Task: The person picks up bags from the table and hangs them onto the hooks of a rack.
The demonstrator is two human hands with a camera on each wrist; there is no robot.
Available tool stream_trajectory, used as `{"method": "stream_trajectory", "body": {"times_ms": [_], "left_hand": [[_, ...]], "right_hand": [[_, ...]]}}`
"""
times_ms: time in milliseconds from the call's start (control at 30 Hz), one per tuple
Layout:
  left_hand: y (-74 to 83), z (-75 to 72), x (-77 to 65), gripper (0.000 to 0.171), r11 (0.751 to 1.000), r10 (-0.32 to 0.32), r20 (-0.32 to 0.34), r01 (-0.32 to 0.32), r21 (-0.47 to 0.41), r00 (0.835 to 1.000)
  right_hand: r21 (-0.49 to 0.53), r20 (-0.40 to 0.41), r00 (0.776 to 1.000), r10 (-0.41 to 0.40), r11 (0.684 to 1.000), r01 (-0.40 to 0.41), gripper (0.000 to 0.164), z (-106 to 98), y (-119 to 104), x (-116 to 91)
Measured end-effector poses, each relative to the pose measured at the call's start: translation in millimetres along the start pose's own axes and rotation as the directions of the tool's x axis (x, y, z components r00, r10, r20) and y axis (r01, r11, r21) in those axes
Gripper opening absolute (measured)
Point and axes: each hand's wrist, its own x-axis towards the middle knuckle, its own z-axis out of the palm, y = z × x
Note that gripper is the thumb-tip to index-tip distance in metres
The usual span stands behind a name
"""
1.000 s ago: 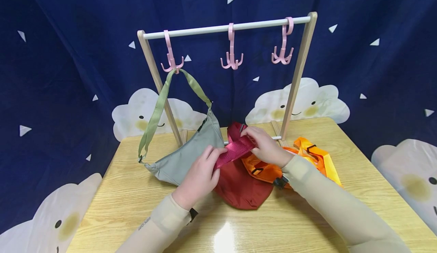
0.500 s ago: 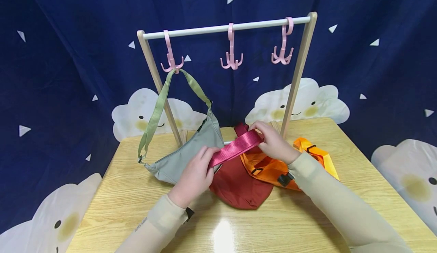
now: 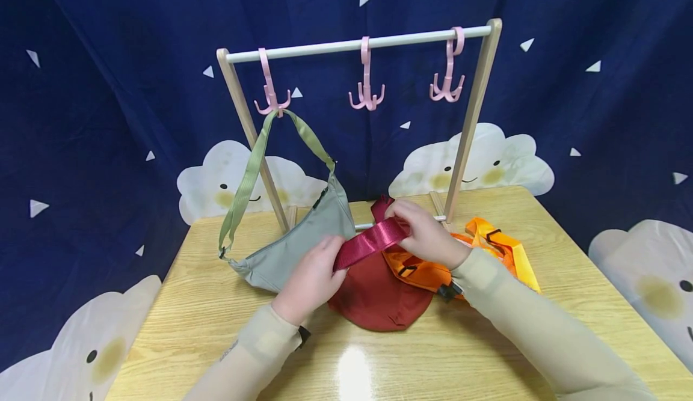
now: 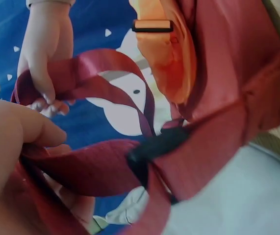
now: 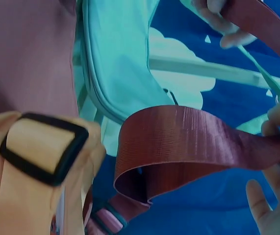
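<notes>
A dark red bag (image 3: 381, 299) lies on the table, its wide glossy strap (image 3: 370, 246) lifted between my hands. My left hand (image 3: 311, 278) grips the strap's left end, with fingers curled round the webbing in the left wrist view. On the right, my right hand (image 3: 428, 232) pinches the strap near its upper bend. A dark buckle (image 4: 154, 147) joins strap to bag in the left wrist view. Close under my right hand lies an orange bag (image 3: 425, 273) with black sliders. Left of the red bag, a grey-green bag (image 3: 303, 251) hangs by its green strap.
A wooden rack with a white bar (image 3: 325, 47) stands at the back of the table (image 3: 206, 311). Three pink hooks hang from it; the left hook (image 3: 272, 97) bears the green strap, while the middle hook (image 3: 367, 91) and right hook (image 3: 447, 85) hang bare.
My hands spread slightly apart along the red strap, then came closer together again. The strap straightened and now bows between them. The grey-green bag has stayed in place.
</notes>
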Motion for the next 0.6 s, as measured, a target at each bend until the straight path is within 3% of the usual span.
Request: {"method": "stream_trajectory", "body": {"times_ms": [267,600], "left_hand": [[18.4,3.3,-1.7,0.034,0.998,0.012,0.053,-0.015,0.059,0.999],[37.3,5.2,4.5,0.029,0.999,0.039,-0.007,-0.039,0.012,0.999]], "right_hand": [[-0.069,0.018,1.000,-0.015,0.997,0.016,0.042,13,-8,-1],[-0.131,0.059,0.995,-0.076,0.988,0.083,0.040,24,-16,-2]]}}
